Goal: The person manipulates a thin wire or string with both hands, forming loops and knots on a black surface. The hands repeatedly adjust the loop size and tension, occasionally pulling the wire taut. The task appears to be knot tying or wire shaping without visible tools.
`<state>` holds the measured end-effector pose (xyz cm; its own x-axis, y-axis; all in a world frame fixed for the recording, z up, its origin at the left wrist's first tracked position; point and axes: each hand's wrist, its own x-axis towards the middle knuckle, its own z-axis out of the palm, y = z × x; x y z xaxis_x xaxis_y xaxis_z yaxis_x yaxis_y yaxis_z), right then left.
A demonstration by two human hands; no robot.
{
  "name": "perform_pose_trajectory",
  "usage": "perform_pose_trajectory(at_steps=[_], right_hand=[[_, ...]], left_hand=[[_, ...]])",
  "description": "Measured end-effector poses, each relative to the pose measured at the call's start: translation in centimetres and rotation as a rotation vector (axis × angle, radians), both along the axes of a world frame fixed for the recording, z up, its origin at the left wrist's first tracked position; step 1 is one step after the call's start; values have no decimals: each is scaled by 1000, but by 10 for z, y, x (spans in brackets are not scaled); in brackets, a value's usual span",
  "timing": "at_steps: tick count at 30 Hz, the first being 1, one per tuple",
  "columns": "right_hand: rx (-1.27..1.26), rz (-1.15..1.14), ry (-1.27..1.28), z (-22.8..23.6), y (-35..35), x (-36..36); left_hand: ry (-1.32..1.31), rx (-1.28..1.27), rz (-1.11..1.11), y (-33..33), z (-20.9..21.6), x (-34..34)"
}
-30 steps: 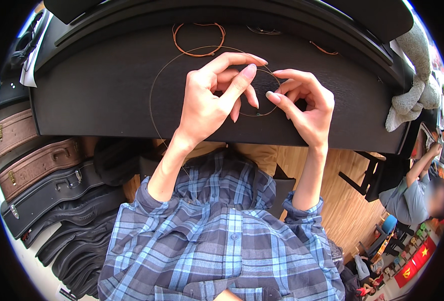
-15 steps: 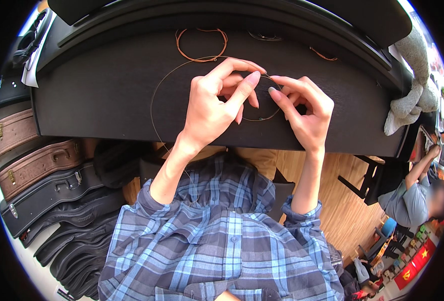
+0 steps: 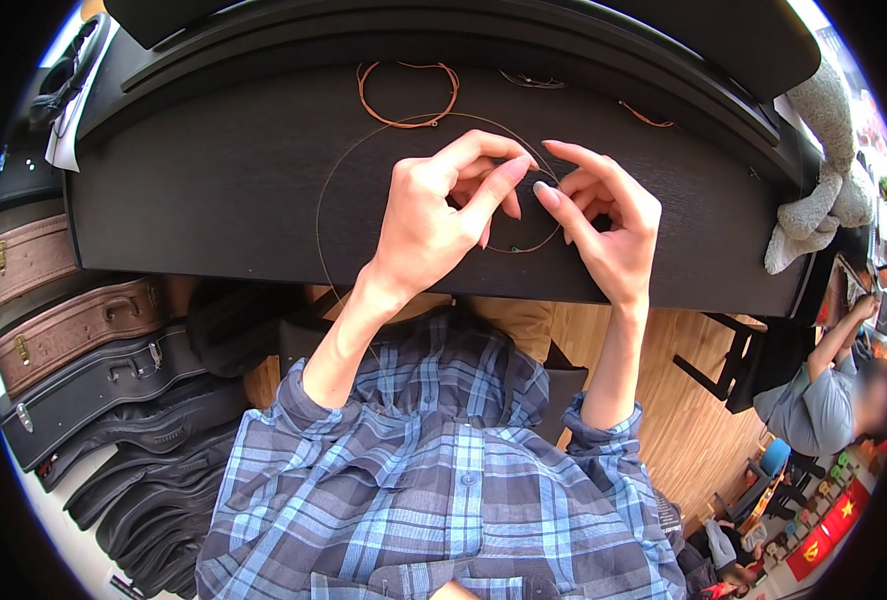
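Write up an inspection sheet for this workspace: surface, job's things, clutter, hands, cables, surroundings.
Surface: black closed lid of a piano, dark and matte.
Job's things: thin wire string in a large loop, running to both hands.
Clutter: coiled copper-coloured string further back; two more bits of string near the back edge.
Hands: left hand and right hand meet over the lid, fingertips pinching the thin wire string between them.
Cables: nothing seen apart from the strings.
Surroundings: grey stuffed toy at the lid's right end; instrument cases on the floor at left; wooden floor; another person seated at right.
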<state>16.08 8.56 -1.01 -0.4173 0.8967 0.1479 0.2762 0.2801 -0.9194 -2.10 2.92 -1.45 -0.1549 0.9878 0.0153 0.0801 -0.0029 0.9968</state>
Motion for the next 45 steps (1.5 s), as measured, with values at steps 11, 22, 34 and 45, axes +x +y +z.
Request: perform_pose_trajectory(at_steps=[11, 22, 34, 45], right_hand=[[133, 54, -58, -1, 3, 2], [80, 46, 19, -2, 2, 4], [217, 85, -3, -5, 4, 5], [58, 146, 124, -6, 3, 6]], left_hand=[[-27, -1, 20, 1, -1, 1], [-29, -13, 23, 1, 0, 1], [-53, -42, 68, 2, 2, 2], [-59, 9, 14, 1, 1, 3]])
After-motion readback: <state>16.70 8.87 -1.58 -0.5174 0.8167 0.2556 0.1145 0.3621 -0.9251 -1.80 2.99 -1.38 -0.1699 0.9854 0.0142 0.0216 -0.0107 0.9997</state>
